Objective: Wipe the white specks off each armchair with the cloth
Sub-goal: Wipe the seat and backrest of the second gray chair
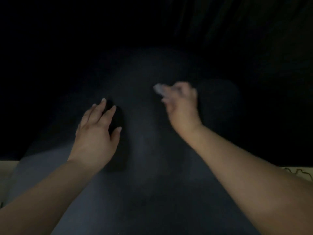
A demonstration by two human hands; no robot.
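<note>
Both hands on the dark armchair (149, 167): left hand (96, 131) flat and open, right hand (182, 102) pinching the blurred cloth (158, 89), specks easily missed in this gloom.

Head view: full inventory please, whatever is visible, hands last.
armchair: one, dark grey, fills the centre and bottom of the dim frame.
floor: pale beige strips at the left and right edges.
cloth: one, pale and blurred, above centre, at the right hand's fingertips.
left hand: one, fingers straight, resting flat on the armchair, left of centre.
right hand: one, blurred, fingers curled round the cloth, right of centre.
</note>
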